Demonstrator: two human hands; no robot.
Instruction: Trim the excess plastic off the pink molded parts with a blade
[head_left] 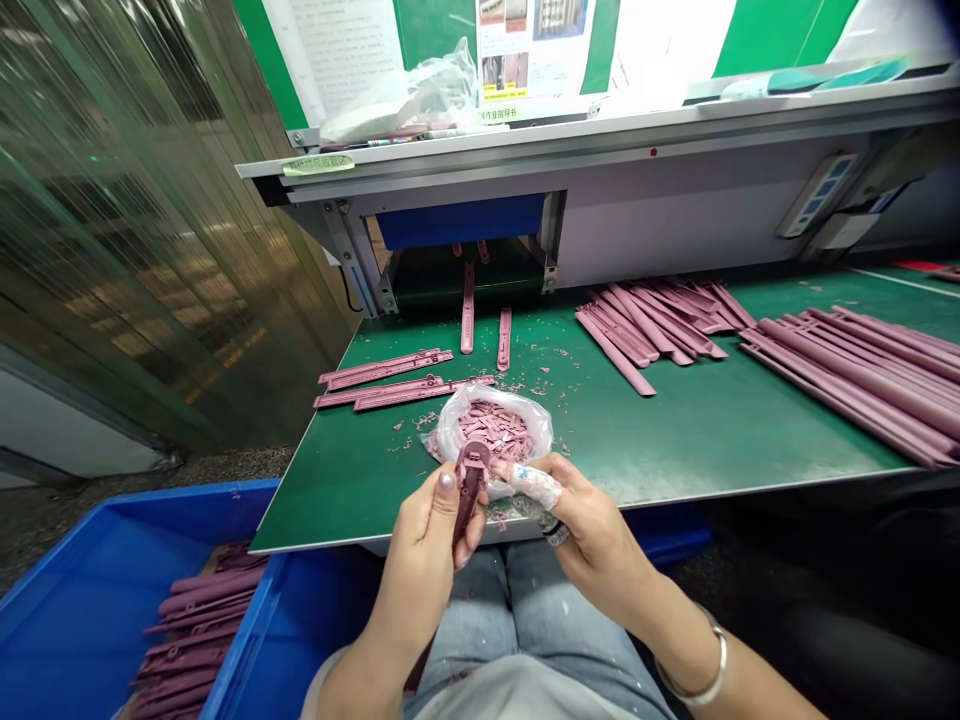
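Clearly, the left hand [431, 565] is closed around a short pink plastic piece [471, 490], and this piece is held nearly upright just in front of the desk [360, 480] edge. The right hand [592, 525] is kept close beside it, so the hands are near together. Its wrapped fingers [536, 485] are brought against the piece, but whether the piece is really gripped by them cannot be told. A metal bracelet [694, 662] is worn on the right wrist.

Just beyond the hands, an open plastic bag [495, 425] is placed on the green desk, and it is filled with small pink scraps [491, 430]. More scraps are scattered around it. Long pink strips are laid in two rows [386, 380] to the left of the bag, and two single strips [467, 310] are lying further back. Two loose piles of strips [847, 375] are spread on the right side of the desk. Below the desk on the left, similar pink parts [195, 630] are stored in a blue crate [90, 620].
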